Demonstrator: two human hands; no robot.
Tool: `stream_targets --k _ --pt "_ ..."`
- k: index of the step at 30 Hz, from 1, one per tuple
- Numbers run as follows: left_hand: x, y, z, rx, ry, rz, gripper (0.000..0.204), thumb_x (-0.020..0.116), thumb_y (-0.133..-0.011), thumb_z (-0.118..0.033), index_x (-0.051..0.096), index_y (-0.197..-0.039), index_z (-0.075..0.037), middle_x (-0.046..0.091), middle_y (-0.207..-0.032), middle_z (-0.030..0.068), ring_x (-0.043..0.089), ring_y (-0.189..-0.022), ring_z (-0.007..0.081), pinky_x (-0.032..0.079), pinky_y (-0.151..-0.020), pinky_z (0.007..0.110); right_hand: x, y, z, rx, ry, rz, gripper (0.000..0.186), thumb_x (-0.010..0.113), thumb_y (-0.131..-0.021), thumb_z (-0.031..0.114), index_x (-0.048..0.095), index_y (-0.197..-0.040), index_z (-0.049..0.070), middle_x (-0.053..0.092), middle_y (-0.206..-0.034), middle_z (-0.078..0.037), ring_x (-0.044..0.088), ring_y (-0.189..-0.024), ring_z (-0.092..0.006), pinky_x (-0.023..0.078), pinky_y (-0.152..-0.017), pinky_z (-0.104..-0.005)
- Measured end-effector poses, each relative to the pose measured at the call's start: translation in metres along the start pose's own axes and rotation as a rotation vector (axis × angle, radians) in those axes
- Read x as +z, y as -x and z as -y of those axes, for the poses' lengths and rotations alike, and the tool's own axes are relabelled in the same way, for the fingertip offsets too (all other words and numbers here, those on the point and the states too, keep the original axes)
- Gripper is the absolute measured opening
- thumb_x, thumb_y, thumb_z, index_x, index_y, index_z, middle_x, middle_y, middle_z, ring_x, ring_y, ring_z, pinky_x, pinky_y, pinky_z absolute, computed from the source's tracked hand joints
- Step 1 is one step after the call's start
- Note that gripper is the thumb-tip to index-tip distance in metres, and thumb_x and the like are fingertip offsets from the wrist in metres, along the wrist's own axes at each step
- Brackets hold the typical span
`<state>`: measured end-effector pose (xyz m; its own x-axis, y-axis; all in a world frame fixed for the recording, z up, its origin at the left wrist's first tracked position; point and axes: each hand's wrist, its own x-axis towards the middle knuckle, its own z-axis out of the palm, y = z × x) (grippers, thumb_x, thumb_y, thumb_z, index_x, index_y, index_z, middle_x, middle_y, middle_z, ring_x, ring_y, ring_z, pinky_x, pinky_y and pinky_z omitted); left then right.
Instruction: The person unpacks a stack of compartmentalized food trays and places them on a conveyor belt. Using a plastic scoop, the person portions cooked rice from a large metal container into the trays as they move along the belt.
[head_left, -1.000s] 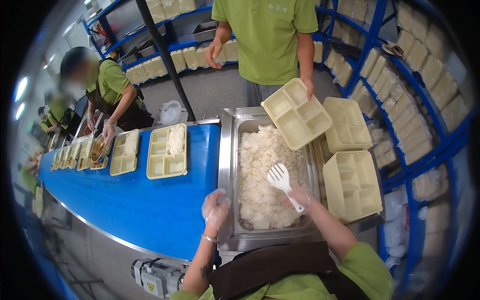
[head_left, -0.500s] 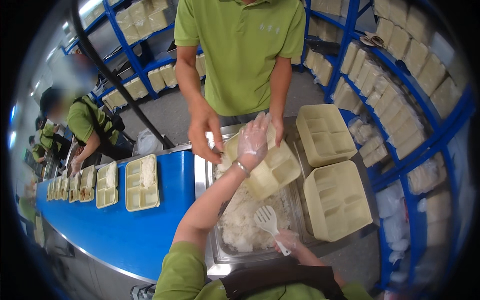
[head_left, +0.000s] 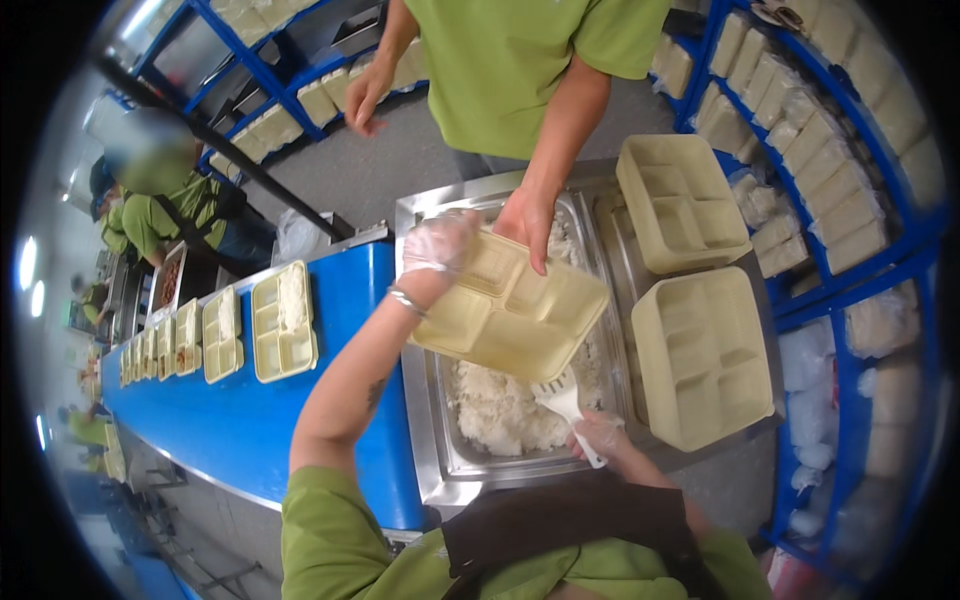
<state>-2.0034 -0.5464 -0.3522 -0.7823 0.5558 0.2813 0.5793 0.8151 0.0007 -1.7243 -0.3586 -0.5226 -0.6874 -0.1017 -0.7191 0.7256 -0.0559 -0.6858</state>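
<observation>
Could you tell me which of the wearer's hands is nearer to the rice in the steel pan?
The right. The right hand holds a white rice paddle whose blade touches the rice. The left hand is raised above the pan, gripping the corner of a compartment tray.

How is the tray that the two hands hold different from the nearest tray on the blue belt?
The held tray is tilted above the rice pan; the belt tray lies flat on the blue belt. The held tray looks empty; the belt tray has rice in one compartment. Both are pale yellow, with compartments.
</observation>
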Motion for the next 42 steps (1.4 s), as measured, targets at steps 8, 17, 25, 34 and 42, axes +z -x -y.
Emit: stream_targets --k 8,17,25,34,42 --pt "-0.047 0.155 0.072 -0.706 0.552 -0.014 0.019 0.053 -0.072 -0.003 0.057 -0.09 -0.006 0.057 -0.076 0.0108 0.054 -0.066 0.0236 0.044 -0.06 0.034 -0.013 0.033 0.008 0.039 0.023 0.134 0.017 0.046 -0.088 0.016 0.053 -0.091 0.001 0.057 -0.066 -0.006 0.052 -0.048 -0.0114 0.044 -0.041 -0.0232" --pt "0.008 0.423 0.053 -1.252 1.132 -0.296 0.043 0.048 -0.062 -0.003 0.053 -0.105 -0.004 0.056 -0.096 0.0084 0.061 -0.07 0.0208 0.051 -0.047 0.029 0.037 -0.066 -0.005 -0.048 -0.111 0.011 0.016 0.048 -0.086 0.017 0.052 -0.083 0.002 0.054 -0.062 -0.007 0.05 -0.046 -0.0143 0.041 -0.039 -0.0276" --pt "0.02 0.479 0.056 -1.557 0.537 -0.008 0.042 0.068 -0.065 -0.014 0.058 -0.104 -0.001 0.064 -0.085 0.0088 0.061 -0.074 0.0154 0.051 -0.064 0.028 0.066 -0.146 0.024 -0.15 -0.126 -0.093 0.016 0.047 -0.085 0.02 0.05 -0.08 0.006 0.052 -0.06 -0.006 0.048 -0.043 -0.014 0.039 -0.037 -0.0291" --pt "0.025 0.462 0.067 -1.417 1.647 -0.499 0.049 0.048 -0.063 0.006 0.051 -0.112 0.001 0.061 -0.097 0.0134 0.061 -0.079 0.0249 0.054 -0.068 0.033 0.035 -0.123 0.018 -0.3 -0.092 -0.016 0.013 0.048 -0.088 0.019 0.051 -0.091 0.006 0.05 -0.06 -0.003 0.047 -0.042 -0.012 0.039 -0.035 -0.0265" --pt "0.062 0.391 0.02 -1.407 2.032 -0.155 0.048 0.044 -0.058 0.006 0.054 -0.105 0.006 0.061 -0.093 0.0149 0.06 -0.08 0.0274 0.054 -0.072 0.037 0.016 -0.088 0.032 -0.346 -0.069 -0.093 0.024 0.048 -0.09 0.019 0.052 -0.11 0.008 0.051 -0.06 -0.003 0.047 -0.042 -0.0093 0.038 -0.035 -0.0244"
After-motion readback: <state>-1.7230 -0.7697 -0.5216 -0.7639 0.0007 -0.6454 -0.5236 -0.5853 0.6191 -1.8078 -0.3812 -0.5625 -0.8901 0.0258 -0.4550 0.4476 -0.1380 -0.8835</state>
